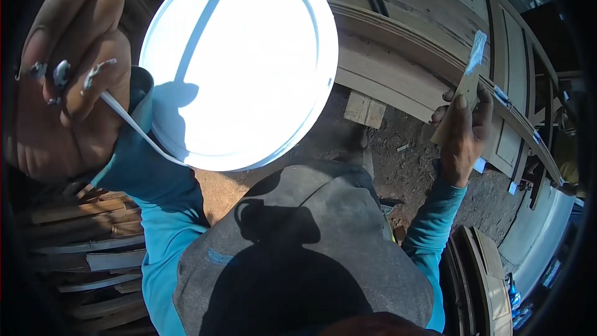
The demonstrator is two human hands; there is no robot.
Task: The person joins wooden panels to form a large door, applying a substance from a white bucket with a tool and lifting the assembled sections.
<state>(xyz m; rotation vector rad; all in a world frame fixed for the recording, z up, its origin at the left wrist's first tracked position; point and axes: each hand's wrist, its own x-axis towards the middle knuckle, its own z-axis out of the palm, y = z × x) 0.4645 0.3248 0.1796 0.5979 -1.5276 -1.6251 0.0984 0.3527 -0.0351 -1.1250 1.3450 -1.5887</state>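
Observation:
My left hand (74, 81), close up at the left, has its fingers curled round a thin white handle (140, 126). The handle runs to the rim of a round white tub (242, 68) in front of me. Sunlight bleaches its face, so I cannot tell whether that is a lid or white contents. White paste is smeared on my left fingers. In my right hand (463, 127) is a flat wooden stick (457, 102), gripped between thumb and fingers. Its upper tip carries white paste (476, 51). The stick is over or beside a long wooden piece (404, 37).
Wooden panels (513, 62) with white dabs along an edge stand at the right. A small wooden block (365, 109) sits on the dirt floor (413, 162). Stacked boards (93, 236) lie at the lower left, and more curved boards (482, 274) at the lower right.

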